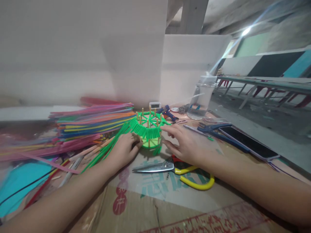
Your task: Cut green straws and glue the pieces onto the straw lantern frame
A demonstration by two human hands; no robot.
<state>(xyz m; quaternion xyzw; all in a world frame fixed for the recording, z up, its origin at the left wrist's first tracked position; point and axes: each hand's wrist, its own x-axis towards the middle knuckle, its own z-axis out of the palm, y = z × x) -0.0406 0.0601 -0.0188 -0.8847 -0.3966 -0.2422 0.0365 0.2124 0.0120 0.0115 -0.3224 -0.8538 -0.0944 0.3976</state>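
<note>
A round green craft piece (147,132) made of fuzzy pipe cleaners stands on the cardboard, with short wooden sticks rising around its rim and green spokes across its top. At its left side my left hand (128,145) is closed, fingers curled and thumb against the lower edge. My right hand (178,139) is at the right side, fingers spread apart and index fingertip close to the rim; whether it touches, I cannot tell. Loose green pipe cleaners (109,147) run beside my left hand. Below the piece lie scissors (157,167) with yellow handles, blades pointing left.
Bundles of coloured pipe cleaners (97,124) cover the left side. A small white digital clock (155,105) and a blue glue gun (167,113) sit behind. Rightward are a clear water bottle (200,98), blue-handled pliers (213,127) and a phone (249,142). White panels (136,64) stand behind.
</note>
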